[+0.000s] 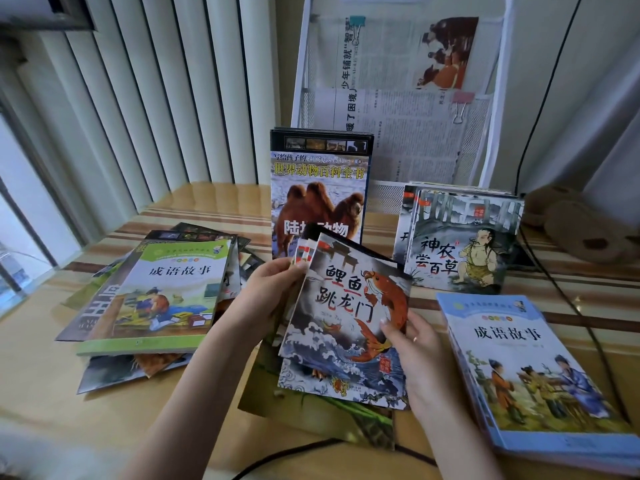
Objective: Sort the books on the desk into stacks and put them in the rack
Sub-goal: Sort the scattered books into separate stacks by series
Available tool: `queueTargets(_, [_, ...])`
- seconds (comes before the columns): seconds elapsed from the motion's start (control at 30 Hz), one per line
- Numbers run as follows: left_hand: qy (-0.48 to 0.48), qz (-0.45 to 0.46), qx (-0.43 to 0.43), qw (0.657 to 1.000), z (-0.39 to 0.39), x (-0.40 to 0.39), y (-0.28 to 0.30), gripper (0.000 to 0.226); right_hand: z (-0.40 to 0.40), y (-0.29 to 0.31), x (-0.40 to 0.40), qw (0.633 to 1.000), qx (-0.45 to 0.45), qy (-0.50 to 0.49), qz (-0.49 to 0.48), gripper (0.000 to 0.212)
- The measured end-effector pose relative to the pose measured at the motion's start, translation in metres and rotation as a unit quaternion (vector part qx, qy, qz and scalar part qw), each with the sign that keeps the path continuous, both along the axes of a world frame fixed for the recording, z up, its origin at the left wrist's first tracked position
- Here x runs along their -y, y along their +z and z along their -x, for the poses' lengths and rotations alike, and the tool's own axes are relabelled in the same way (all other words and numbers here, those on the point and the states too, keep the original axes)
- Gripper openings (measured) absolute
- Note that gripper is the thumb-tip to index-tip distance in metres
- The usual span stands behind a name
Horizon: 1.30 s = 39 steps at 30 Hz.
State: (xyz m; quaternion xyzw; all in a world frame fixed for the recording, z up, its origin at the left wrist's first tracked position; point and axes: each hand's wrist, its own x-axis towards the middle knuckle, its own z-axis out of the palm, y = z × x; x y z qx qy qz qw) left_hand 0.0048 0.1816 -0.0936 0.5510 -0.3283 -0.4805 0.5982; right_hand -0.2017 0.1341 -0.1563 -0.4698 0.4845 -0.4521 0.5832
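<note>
Both hands hold a small fan of thin picture books, the front one showing a red carp [349, 306] over waves. My left hand [266, 299] grips their upper left edge; my right hand [412, 344] pinches the lower right corner. A green-covered book [173, 292] tops a loose pile at the left. A blue-covered stack [533, 368] lies at the right. A camel encyclopedia [318, 188] stands upright against the white wire rack [498, 98]. A stack with a seated figure on its cover [464, 240] leans beside it.
Clipped newspapers [398, 133] fill the rack's upper pockets. More books lie flat under the held ones [311, 407]. A black cable [571, 306] runs across the desk's right side. Round wooden objects [581, 230] sit at the far right. Vertical blinds [138, 98] and a window flank the left.
</note>
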Motion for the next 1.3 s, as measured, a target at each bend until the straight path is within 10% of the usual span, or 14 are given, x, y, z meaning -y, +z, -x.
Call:
queueTargets(0.4, [0.139,-0.078,0.15,0.976,-0.012,0.008,-0.014,0.037,0.008,0.005,0.008,0.998,-0.035,-0.016,0.041,0.007])
queueTargets(0.57, [0.202,-0.059,0.378,0.901,-0.01,0.006,-0.03,0.03,0.01,0.017,0.014,0.991,0.017,-0.038,0.129,0.009])
queueTargets(0.77, [-0.04,0.146,0.18,0.972,0.019,-0.011,-0.01,0.045,-0.002,0.038,0.021,0.967,0.104,0.046,0.227,0.024])
queueTargets(1.13, [0.09,0.165,0.245,0.951,0.03,-0.002,-0.036,0.055,-0.02,0.023,0.015,0.974,-0.102,0.081,0.187,0.056])
queueTargets(1.3, [0.08,0.206,0.258,0.941,0.051,0.037,-0.003,0.047,-0.001,0.06,0.047,0.942,-0.148,-0.019,0.302,0.018])
